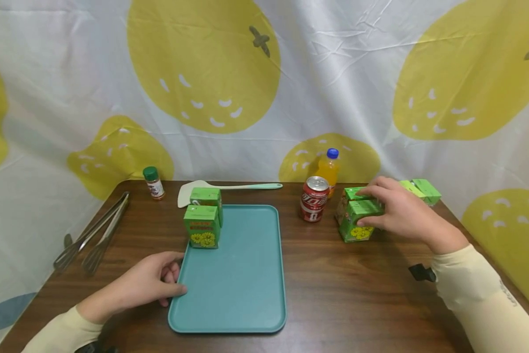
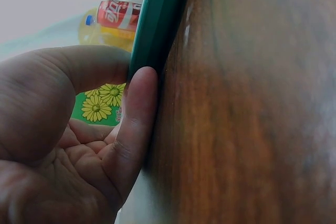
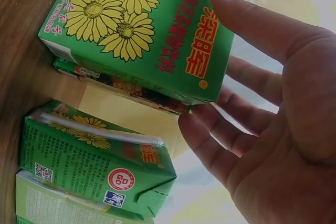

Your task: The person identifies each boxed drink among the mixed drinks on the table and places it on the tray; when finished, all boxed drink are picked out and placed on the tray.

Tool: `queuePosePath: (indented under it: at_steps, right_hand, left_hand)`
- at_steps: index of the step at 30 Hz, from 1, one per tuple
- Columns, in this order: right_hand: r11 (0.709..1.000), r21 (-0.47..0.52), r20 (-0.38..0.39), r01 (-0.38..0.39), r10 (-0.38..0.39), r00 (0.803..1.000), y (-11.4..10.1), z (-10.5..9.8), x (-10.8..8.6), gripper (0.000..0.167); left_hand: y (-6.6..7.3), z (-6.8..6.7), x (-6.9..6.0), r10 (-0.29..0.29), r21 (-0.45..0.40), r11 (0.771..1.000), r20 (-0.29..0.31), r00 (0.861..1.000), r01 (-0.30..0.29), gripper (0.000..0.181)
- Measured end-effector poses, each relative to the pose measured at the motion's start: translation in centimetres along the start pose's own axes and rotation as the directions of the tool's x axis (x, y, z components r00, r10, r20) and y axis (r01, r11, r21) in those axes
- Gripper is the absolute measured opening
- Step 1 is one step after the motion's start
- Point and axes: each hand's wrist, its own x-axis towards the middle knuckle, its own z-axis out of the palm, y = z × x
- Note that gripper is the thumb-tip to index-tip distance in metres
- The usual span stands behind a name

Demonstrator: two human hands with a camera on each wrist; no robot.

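My left hand point(image 1: 151, 277) holds the left rim of a teal tray point(image 1: 242, 274), thumb over the edge, fingers curled at the side. Two green drink cartons with yellow flowers stand at the tray's upper left: a front carton point(image 1: 202, 226) and a rear carton point(image 1: 208, 196). My right hand point(image 1: 398, 208) is around the tops of another front carton point(image 1: 356, 228) and a carton close behind it point(image 3: 126, 85). The thumb lies by the front carton's upper edge, the fingers behind; whether they press on it is unclear. A further carton point(image 3: 94, 156) stands beside these in the right wrist view.
A red soda can point(image 1: 314, 200) and an orange drink bottle point(image 1: 328, 169) stand left of the right-hand cartons. A spatula point(image 1: 246, 186) lies behind the tray. Metal tongs point(image 1: 96, 233) and a green-capped seasoning jar point(image 1: 154, 184) are at left. More cartons point(image 1: 426, 190) stand at far right.
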Motion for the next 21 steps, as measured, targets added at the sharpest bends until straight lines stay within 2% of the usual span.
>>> queuePosePath:
  at_steps: [5,21]
  right_hand:
    - [1.000,0.000,0.020,0.014,-0.014,1.000,0.02,0.12,0.10,0.056]
    - [0.998,-0.003,-0.010,0.064,-0.064,0.998,0.08,0.41,0.26,0.054]
  left_hand:
    - [0.07,0.01,-0.02,0.006,0.002,1.000,-0.003,1.000,-0.006,0.082]
    - [0.22,-0.05,-0.05,-0.004,0.003,1.000,-0.002,1.000,0.004,0.084]
